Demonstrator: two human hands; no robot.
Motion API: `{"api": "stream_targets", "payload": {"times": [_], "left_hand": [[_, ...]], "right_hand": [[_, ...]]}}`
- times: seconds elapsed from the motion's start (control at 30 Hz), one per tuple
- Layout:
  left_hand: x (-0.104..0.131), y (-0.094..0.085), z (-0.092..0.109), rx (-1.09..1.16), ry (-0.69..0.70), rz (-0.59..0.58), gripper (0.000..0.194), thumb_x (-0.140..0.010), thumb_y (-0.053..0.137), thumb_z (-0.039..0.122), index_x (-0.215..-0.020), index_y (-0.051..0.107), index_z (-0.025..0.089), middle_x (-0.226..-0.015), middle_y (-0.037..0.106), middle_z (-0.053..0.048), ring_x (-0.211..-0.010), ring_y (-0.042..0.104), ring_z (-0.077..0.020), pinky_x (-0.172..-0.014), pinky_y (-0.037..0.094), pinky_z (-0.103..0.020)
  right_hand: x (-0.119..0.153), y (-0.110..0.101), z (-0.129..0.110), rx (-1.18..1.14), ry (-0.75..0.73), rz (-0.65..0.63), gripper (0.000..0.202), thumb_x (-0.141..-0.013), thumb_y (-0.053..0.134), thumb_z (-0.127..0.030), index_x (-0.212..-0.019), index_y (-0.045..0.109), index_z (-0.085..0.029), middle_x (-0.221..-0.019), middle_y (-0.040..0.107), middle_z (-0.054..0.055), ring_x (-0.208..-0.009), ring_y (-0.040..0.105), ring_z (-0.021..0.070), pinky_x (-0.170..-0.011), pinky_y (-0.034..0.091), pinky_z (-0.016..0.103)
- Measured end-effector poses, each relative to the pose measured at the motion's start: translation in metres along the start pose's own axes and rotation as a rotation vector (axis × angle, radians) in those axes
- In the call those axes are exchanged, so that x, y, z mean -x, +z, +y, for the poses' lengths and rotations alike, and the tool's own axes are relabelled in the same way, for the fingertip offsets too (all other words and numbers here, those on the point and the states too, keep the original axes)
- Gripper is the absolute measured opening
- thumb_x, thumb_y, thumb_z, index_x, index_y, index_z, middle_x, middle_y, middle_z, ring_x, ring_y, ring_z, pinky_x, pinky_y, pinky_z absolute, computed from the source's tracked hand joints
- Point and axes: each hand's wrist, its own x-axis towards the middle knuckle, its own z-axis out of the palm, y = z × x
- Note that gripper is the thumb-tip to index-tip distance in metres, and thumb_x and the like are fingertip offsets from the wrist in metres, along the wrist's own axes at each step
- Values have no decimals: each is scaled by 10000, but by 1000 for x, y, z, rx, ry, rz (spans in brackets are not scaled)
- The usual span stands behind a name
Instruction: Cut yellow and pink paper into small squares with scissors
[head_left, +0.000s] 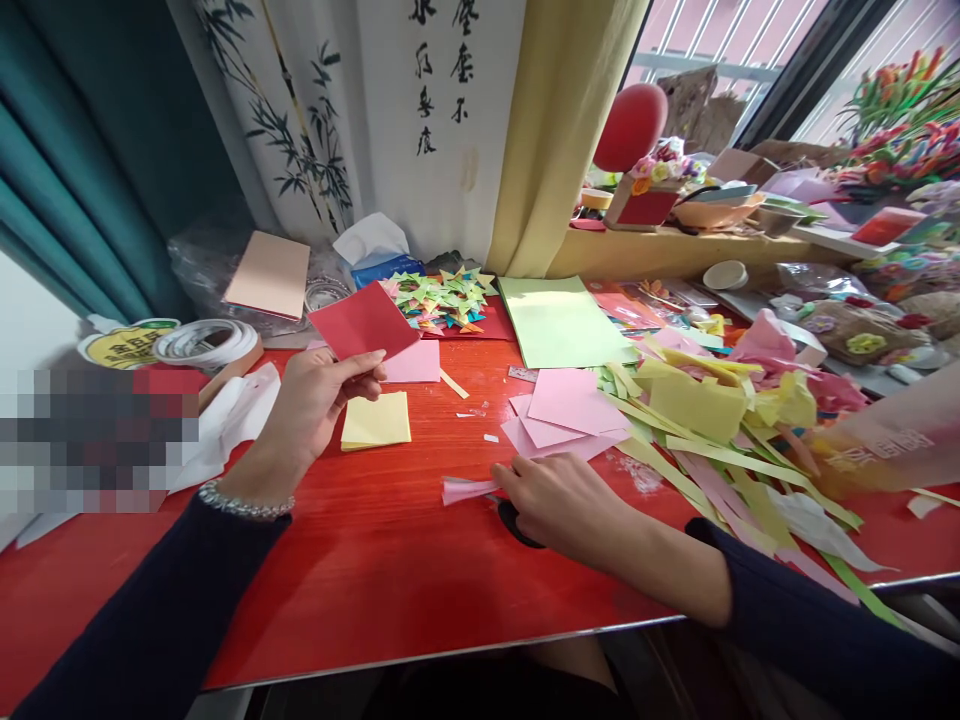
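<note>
One red sheet (365, 322) in the head view, held up left of centre above the counter (375, 570). At least three pink squares (574, 410) overlap mid-counter; one stack of yellow squares (375, 420) to their left; one pale green sheet (566, 320) behind. One pink strip (466, 490) nearer the front, one black handle (517, 527) just beside it. Paper stars (439, 298) at the back, too many to count; likewise the heaped paper strips (697, 400) at right.

Counter red, glossy. Beyond it: teal curtain (90, 150), hanging (390, 150) with bamboo and characters, yellow curtain (562, 120), barred window (727, 40) at right.

Left hand (319, 395): thumb and fingers pinched together on the red sheet's lower edge. Right hand (566, 500): low, fingers curled, fingertips at the pink strip's right end, black handle partly beneath; cannot tell what it grips.
</note>
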Motion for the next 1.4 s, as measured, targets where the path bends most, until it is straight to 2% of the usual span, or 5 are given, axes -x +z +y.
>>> {"api": "stream_targets", "payload": {"times": [0.17,0.33,0.73,1.2,1.4], "left_hand": [[1,2,-3,-26,-47,-27,100,-639,721,197,-645,653,123,-599,638,-6,-496,543,-66,-491,456,-158],[1,3,-6,-36,-50,-40,110,-640,715,214,-648,655,121,-601,644,-16,-473,538,-73,-477,449,-177],[1,2,-9,-67,-66,-87,142,-646,714,250,-620,657,121,-600,646,-35,-467,536,-81,-478,452,-185],[12,14,-8,-205,-162,-299,191,-671,689,282,-587,632,120,-604,634,-38,-461,539,-86,-481,463,-214],[17,20,-10,-220,-182,-358,204,-677,692,297,-582,636,125,-547,627,-27,-475,559,-94,-510,466,-215]], "right_hand": [[-3,-15,-6,200,-143,-14,609,-737,496,-80,-1329,368,-20,-693,626,81,-534,538,159,-445,206,300],[-8,-28,-8,261,-179,-130,784,-704,532,-90,-1403,190,8,-582,599,31,-431,484,147,-426,209,303],[-7,-41,-6,91,-156,-255,470,-699,510,-158,-1152,572,-48,-537,612,65,-440,547,157,-374,186,270],[9,-44,10,-317,-43,-327,408,-692,588,-127,-1095,542,-83,-1045,585,139,-928,571,220,-733,451,285],[1,-33,17,-539,71,-132,398,-734,617,-473,-964,612,-147,-921,619,112,-860,580,248,-722,462,359]]}}
